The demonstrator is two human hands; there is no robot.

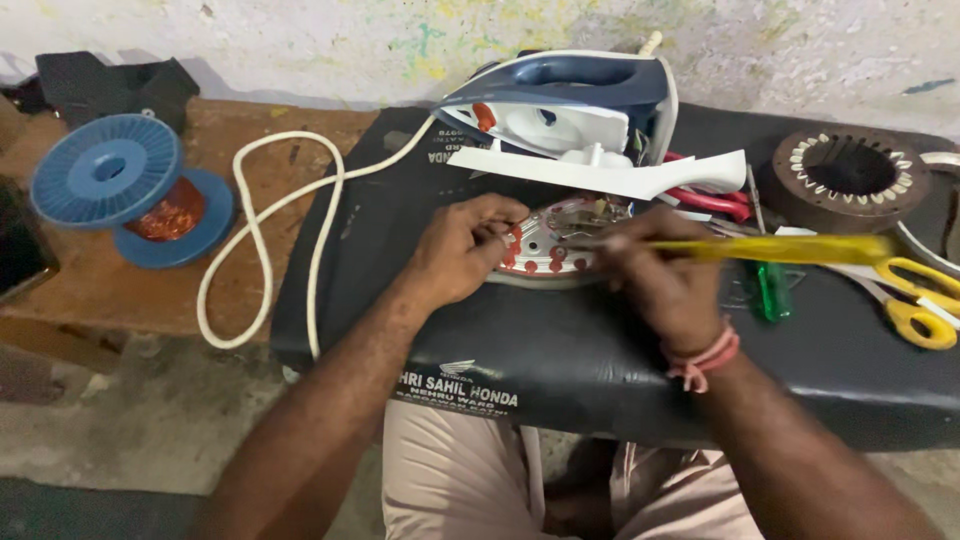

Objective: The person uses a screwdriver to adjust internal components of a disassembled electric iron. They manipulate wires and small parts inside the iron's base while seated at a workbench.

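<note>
An opened electric iron lies on a black padded seat (560, 350). Its blue and white upper shell (560, 105) is tipped back, and the metal base plate (545, 245) with red dots lies exposed below it. My left hand (462, 245) rests on the left edge of the base plate, fingers curled against it. My right hand (655, 280) grips a screwdriver with a yellow handle (790, 249); its tip points left onto the plate's inner parts.
A white cord (255, 245) loops off to the left. A blue spool of copper wire (130, 190) sits on the wooden bench. A green-handled screwdriver (771, 290), yellow scissors (915, 295) and a round motor stator (850, 178) lie at the right.
</note>
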